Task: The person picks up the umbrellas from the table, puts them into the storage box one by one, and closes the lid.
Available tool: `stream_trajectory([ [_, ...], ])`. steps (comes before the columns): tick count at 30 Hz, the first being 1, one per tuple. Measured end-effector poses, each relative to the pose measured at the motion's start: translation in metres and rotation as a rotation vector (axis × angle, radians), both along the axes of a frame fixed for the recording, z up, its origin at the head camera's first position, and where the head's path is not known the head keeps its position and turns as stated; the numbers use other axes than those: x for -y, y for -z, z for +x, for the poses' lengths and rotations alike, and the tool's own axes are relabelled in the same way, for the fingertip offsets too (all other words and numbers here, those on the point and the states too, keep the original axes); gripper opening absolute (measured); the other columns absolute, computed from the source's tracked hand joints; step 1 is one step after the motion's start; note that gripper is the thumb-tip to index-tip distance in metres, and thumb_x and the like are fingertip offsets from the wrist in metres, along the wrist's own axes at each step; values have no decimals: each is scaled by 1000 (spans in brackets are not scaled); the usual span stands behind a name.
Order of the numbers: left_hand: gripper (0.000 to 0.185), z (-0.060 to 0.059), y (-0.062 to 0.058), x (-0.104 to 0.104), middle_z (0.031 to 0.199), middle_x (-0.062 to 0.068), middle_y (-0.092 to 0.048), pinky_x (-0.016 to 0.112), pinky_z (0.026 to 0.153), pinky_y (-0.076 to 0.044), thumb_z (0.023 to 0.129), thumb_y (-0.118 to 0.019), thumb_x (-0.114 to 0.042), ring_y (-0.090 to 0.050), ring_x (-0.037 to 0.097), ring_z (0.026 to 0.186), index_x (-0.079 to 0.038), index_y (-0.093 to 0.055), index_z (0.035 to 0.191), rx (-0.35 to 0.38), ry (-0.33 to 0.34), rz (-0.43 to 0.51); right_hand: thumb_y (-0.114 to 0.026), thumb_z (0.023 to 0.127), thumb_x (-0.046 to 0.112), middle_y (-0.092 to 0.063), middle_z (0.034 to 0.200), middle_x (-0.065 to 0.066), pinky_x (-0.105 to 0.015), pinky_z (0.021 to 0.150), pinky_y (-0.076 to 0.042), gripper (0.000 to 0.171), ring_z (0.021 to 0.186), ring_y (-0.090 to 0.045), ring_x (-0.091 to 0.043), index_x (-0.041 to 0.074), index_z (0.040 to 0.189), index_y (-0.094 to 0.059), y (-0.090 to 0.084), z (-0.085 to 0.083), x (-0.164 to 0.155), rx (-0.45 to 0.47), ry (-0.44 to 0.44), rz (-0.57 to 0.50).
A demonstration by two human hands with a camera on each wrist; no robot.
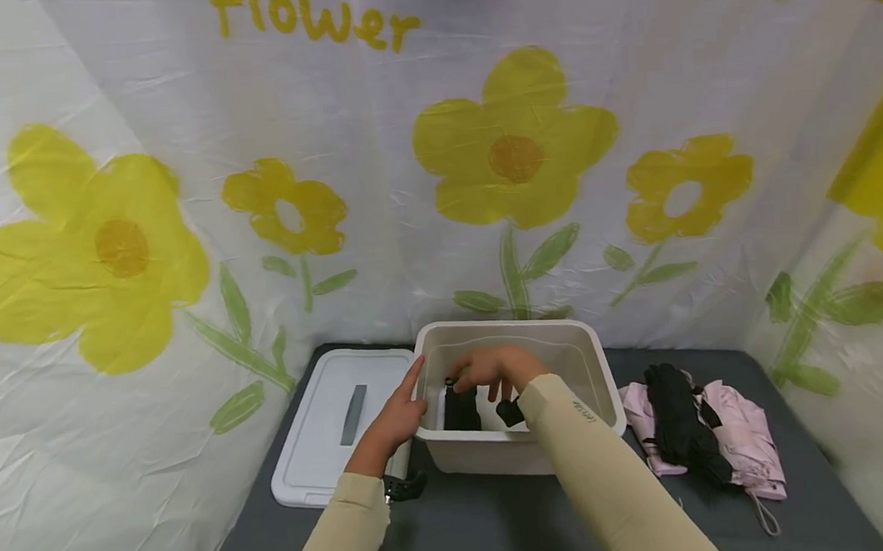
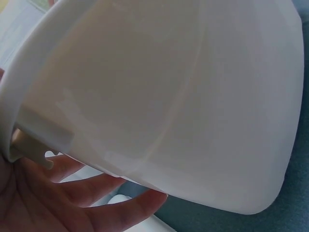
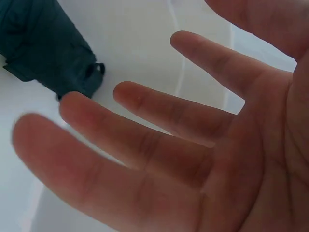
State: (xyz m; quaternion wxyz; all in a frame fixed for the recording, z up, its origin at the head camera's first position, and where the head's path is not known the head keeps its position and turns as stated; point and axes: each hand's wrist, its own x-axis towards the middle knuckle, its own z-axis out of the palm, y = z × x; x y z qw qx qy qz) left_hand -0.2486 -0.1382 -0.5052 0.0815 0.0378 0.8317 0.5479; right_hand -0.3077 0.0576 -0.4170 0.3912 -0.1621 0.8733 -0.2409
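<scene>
A light beige plastic bin (image 1: pixel 488 458) stands on the dark table in the head view. My left hand (image 1: pixel 396 415) rests on its left rim, index finger stretched along the edge. In the left wrist view, the fingers (image 2: pixel 108 191) lie fairly straight against the outer side of the bin wall (image 2: pixel 159 96). My right hand (image 1: pixel 502 365) is inside the bin with nothing in its grasp; its fingers (image 3: pixel 145 145) are extended and spread in the right wrist view. A black fabric bundle (image 1: pixel 461 409) with a small loop at one end lies on the bin floor, just beyond the fingertips.
Left of the bin lies a white lid (image 1: pixel 311 449) with a grey handle. To the right, pink folded fabric bundles (image 1: pixel 746 438) and a black one (image 1: pixel 677 425) are heaped together, a strap hanging forward. Behind the table hangs a sheet (image 1: pixel 382 287) painted with flowers.
</scene>
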Motion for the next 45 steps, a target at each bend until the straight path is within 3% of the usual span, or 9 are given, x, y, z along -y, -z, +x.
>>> stream_trajectory([
  [8,81,0,-1,10,161,15,-18,62,108,-29,84,-41,1,-23,36,144,-29,-17,156,3,-29,5,-57,94,34,-57,134,-3,-49,74,-56,44,115,-56,-28,29,138,-52,-23,10,-2,-126,-85,49],
  [15,81,1,0,14,162,13,-16,63,109,-26,86,-40,0,-20,36,146,-33,-16,156,17,-34,-5,-55,96,34,-56,138,-7,-44,72,-55,40,117,-57,-22,31,136,-54,-25,16,-12,-227,-141,37],
  [21,80,3,-2,15,162,14,-15,64,108,-27,88,-40,0,-19,38,146,-33,-14,156,24,-23,-11,-53,96,29,-59,135,-5,-41,87,-50,40,116,-59,-23,28,136,-55,-32,23,-22,-327,-203,16],
  [28,80,6,-2,17,162,14,-14,64,107,-28,88,-39,-1,-20,38,146,-33,-14,156,25,-21,-9,-51,98,29,-53,141,-7,-48,100,-43,41,130,-50,-29,26,139,-52,-41,35,-39,-361,-188,-24],
  [36,79,7,-2,19,163,13,-13,66,107,-27,88,-38,-1,-19,38,146,-34,-13,156,29,-13,-4,-49,99,27,-57,137,-4,-45,95,-46,41,116,-60,-24,23,140,-50,-40,45,-60,-431,-161,-56],
  [45,80,8,-2,20,162,14,-14,65,107,-28,87,-39,-1,-20,38,146,-32,-13,156,29,-8,-11,-47,101,26,-60,132,-8,-46,92,-49,38,118,-59,-30,20,138,-53,-33,52,-81,-542,-119,-163],
])
